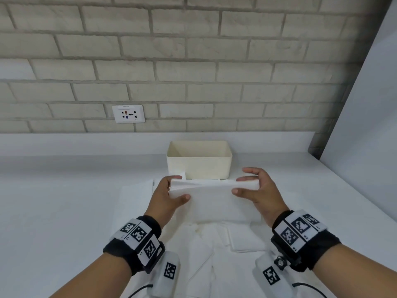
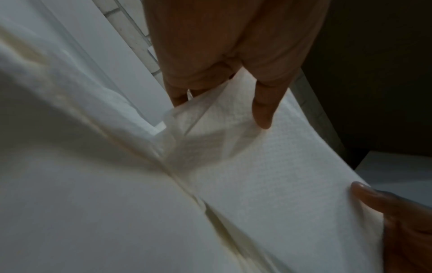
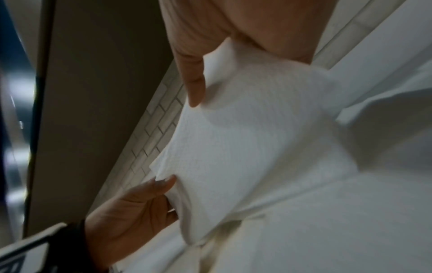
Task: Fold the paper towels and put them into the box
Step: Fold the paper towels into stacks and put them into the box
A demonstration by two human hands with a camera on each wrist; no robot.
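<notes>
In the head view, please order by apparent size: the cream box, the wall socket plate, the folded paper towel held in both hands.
1. Folded paper towel, slightly larger, though nearer the camera.
2. Cream box.
3. Wall socket plate.

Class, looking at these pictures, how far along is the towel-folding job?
Done: nothing shows inside the box, though its floor is hidden. In hand: the left hand and right hand pinch a folded paper towel just in front of it. Left: boxing it, then the unfolded towels on the counter.

A white wall socket (image 1: 128,114) sits low on the pale brick wall (image 1: 193,50) above the white counter (image 1: 53,201).
</notes>
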